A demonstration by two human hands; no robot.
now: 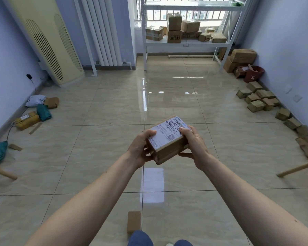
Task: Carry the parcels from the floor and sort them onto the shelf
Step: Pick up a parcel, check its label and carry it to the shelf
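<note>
A small brown cardboard parcel (167, 139) with a white shipping label on top is held in front of me above the tiled floor. My left hand (140, 148) grips its left side and my right hand (194, 144) grips its right side, thumb on the label. Far ahead stands a white metal shelf (185, 43) by the window, with several cardboard boxes (174, 29) on its middle level. Its top level (190, 8) looks bare. More parcels lie on the floor: small brown boxes (258, 99) along the right wall and bags and boxes (41, 110) at the left wall.
A small brown box (133, 221) lies on the floor by my feet. A cream air conditioner (46, 41) and white radiator (103, 31) stand at the back left. A red bucket (253, 74) and large boxes (242, 56) sit beside the shelf. Wooden sticks (297, 168) lie at both sides.
</note>
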